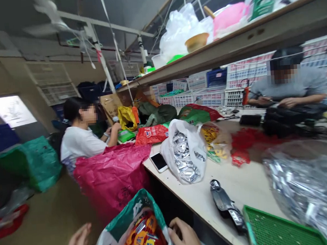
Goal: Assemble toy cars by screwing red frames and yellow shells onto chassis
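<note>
Bag of snack packets (137, 234), open-mouthed, low centre of view.

Was a white plastic bag w/ green print round the top edge, mouth gaping upward, rim sagging and creased. Sat below the workbench edge, just in front of a pink sack. Stuffed w/ small red, orange & yellow packets (145, 241), glossy, jumbled at all angles, blue marks on some; print too blurred to read. Left side of bag showed white w/ dark lettering, partly cut off by frame bottom. Right rim was gripped at the edge; left rim hung free.
</note>
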Action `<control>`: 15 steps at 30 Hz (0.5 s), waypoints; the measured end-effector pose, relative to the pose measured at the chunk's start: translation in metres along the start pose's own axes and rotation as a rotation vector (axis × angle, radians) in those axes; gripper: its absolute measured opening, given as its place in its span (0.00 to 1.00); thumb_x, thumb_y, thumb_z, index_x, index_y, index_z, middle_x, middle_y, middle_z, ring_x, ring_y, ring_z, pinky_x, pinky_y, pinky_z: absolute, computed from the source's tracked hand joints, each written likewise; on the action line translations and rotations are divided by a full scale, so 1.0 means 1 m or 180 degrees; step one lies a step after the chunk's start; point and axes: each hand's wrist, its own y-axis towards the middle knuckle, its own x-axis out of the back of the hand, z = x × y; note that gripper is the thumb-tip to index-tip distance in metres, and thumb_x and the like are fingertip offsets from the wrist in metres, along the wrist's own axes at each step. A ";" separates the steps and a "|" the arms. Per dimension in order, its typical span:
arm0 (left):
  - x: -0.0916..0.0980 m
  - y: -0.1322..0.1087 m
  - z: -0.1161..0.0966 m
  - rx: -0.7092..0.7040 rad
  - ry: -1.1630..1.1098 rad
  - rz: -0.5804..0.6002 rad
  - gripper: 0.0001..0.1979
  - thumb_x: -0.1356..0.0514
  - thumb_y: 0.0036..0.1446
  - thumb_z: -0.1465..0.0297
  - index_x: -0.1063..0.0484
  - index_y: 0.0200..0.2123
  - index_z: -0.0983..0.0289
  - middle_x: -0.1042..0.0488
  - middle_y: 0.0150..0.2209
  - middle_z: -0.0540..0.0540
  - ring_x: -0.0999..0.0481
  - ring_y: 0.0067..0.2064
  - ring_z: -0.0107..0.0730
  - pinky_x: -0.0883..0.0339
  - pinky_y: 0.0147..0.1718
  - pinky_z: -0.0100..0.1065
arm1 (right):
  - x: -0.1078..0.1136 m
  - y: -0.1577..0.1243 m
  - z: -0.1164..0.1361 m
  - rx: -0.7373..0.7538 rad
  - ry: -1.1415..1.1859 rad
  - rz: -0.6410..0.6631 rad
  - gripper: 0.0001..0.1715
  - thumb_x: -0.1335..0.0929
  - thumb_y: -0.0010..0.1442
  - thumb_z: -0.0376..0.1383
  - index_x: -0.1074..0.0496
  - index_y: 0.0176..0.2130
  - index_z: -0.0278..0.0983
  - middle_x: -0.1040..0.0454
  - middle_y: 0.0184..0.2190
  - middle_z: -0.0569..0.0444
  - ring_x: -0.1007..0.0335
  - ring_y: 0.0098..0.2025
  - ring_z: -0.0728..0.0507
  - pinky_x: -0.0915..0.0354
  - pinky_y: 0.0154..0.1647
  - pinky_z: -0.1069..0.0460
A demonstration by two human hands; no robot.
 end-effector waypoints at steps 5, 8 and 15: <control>-0.082 0.000 -0.119 -0.2881 0.0399 0.0826 0.11 0.41 0.62 0.60 0.24 0.43 0.57 0.18 0.43 0.55 0.19 0.47 0.45 0.26 0.52 0.44 | -0.003 0.003 0.009 -0.0237 -0.0038 -0.0126 0.04 0.32 0.58 0.34 0.25 0.35 0.39 0.22 0.31 0.54 0.25 0.34 0.44 0.36 0.37 0.54; -0.156 -0.046 -0.178 -0.5033 0.0805 0.1508 0.10 0.45 0.65 0.74 0.24 0.44 0.61 0.18 0.43 0.58 0.20 0.50 0.41 0.28 0.51 0.41 | 0.000 0.005 0.015 -0.0350 -0.0020 -0.0070 0.03 0.32 0.57 0.33 0.25 0.35 0.38 0.23 0.29 0.54 0.27 0.32 0.44 0.39 0.34 0.54; -0.311 -0.105 -0.227 -0.6222 0.1223 0.2568 0.08 0.43 0.64 0.75 0.25 0.42 0.63 0.19 0.47 0.58 0.21 0.51 0.39 0.28 0.45 0.36 | 0.010 0.001 0.015 -0.0529 0.0124 0.0013 0.06 0.35 0.63 0.35 0.27 0.37 0.37 0.23 0.32 0.52 0.26 0.36 0.44 0.37 0.36 0.54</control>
